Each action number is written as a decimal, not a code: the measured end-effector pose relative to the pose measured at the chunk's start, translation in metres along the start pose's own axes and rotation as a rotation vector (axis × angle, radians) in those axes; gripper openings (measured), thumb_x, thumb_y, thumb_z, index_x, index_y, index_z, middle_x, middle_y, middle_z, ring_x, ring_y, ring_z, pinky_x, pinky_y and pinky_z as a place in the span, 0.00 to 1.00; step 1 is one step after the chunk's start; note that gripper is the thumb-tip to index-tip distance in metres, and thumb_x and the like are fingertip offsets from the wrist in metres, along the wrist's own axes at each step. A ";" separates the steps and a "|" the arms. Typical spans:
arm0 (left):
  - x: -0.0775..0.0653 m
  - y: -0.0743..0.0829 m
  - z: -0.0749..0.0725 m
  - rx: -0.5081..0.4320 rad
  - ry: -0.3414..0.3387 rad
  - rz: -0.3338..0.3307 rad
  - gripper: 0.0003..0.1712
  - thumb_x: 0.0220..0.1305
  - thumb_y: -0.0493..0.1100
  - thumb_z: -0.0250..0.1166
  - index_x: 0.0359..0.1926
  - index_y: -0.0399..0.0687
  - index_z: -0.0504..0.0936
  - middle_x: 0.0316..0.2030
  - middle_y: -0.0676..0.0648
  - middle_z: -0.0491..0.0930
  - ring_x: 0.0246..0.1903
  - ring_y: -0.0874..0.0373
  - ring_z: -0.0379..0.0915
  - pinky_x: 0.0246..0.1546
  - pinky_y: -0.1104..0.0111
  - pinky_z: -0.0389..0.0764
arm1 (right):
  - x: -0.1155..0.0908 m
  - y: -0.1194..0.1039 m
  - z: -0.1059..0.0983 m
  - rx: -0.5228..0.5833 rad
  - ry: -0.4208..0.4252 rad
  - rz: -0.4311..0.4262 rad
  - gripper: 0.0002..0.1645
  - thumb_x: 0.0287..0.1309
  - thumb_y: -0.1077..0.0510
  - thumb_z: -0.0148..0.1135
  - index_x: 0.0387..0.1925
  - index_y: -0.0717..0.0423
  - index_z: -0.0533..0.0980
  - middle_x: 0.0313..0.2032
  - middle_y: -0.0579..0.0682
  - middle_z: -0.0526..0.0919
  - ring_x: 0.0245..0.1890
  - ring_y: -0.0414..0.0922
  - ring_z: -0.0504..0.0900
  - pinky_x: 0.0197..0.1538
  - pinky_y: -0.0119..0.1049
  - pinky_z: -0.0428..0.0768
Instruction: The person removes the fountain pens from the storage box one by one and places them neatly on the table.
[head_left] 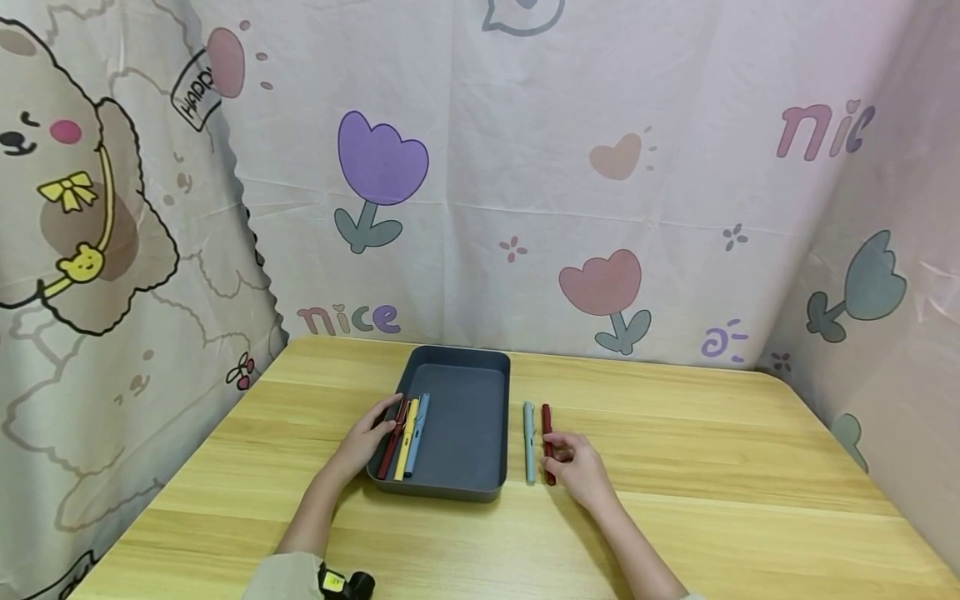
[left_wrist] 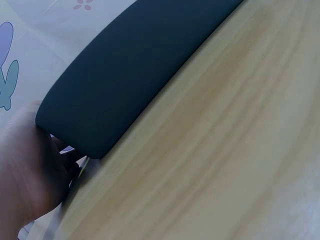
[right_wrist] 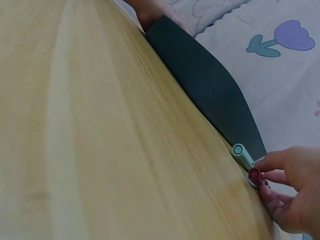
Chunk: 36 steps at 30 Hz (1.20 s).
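My left hand (head_left: 365,437) grips the left wall of a dark grey tray (head_left: 468,493), its fingertips by the pens inside. A dark red pen (head_left: 388,457), a yellow pen (head_left: 406,440) and a blue pen (head_left: 417,437) lie side by side along the tray's left side. Right of the tray, a light green pen (head_left: 529,442) lies on the table. Beside it my right hand (head_left: 581,468) pinches another dark red pen (head_left: 547,417) between thumb and fingers. In the right wrist view, that red pen (right_wrist: 255,173) shows its end close to the green pen (right_wrist: 241,154).
The tray stands on a wood-grain table (head_left: 712,458), near its back edge. Behind and at both sides hangs a printed cloth (head_left: 480,150). A black device with a yellow label (head_left: 335,582) is on my left wrist.
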<state>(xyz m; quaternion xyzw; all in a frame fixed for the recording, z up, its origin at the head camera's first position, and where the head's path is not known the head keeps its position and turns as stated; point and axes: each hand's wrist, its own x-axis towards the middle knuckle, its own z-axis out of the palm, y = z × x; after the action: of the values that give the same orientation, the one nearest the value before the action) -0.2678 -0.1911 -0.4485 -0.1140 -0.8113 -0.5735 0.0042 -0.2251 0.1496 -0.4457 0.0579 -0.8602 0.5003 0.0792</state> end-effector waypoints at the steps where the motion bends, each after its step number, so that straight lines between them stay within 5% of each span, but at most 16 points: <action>1: 0.000 0.000 0.000 0.000 -0.001 -0.001 0.26 0.69 0.36 0.47 0.67 0.42 0.59 0.67 0.36 0.51 0.65 0.40 0.41 0.60 0.45 0.46 | 0.000 0.000 0.000 0.000 0.001 -0.001 0.18 0.47 0.68 0.66 0.43 0.67 0.77 0.41 0.59 0.72 0.33 0.46 0.76 0.30 0.33 0.77; 20: 0.001 0.001 0.000 -0.001 -0.001 0.002 0.26 0.69 0.35 0.48 0.67 0.41 0.59 0.66 0.35 0.52 0.65 0.39 0.42 0.60 0.45 0.48 | 0.003 -0.012 -0.004 0.018 0.006 0.032 0.15 0.52 0.66 0.63 0.43 0.64 0.77 0.41 0.57 0.73 0.38 0.49 0.77 0.35 0.37 0.78; 36: 0.000 0.000 0.000 0.004 -0.001 -0.009 0.26 0.69 0.36 0.48 0.67 0.42 0.59 0.67 0.36 0.51 0.65 0.40 0.42 0.60 0.45 0.47 | 0.005 -0.055 0.013 0.030 -0.069 -0.123 0.15 0.50 0.68 0.64 0.42 0.63 0.79 0.39 0.56 0.74 0.33 0.44 0.77 0.31 0.33 0.76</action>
<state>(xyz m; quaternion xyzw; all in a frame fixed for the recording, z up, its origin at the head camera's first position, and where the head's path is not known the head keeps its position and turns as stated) -0.2681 -0.1907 -0.4481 -0.1106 -0.8130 -0.5716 0.0014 -0.2211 0.1111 -0.4039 0.1288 -0.8498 0.5050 0.0792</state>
